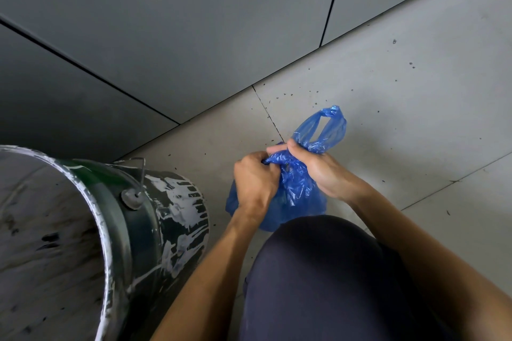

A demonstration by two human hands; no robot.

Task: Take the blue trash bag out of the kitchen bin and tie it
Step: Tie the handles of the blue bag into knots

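nearest the camera a knee in dark cloth (327,271) fills the lower middle of the view, with both bare forearms reaching out past it on either side. to the left stands the bin (144,219) — a dark green bucket streaked with white paint, its wide grey-white rim turned toward the camera and a thin wire handle (140,171) pinned at a round lug on its side. its inside shows grey smears and a few dark marks. just beyond the knee the blue trash bag (297,194) is out of the bin, near it on the right, its bulging body low over the pale tiled floor (401,108); whether it touches the floor cannot be told, since the knee hides its underside. the left hand (255,183) is curled shut around the gathered plastic at the bag's neck, knuckles up. the right hand (322,169) is closed on the same bunched neck from the other side, thumb and forefinger pinching it, the two hands almost touching. above the right hand the bag's two handle strips rise as a loop (322,130) joined at a small twisted knot at the top. the floor around is dotted with small dark specks. farther back, grey flat panels (194,22) with thin dark seams meet the floor along a slanting line.
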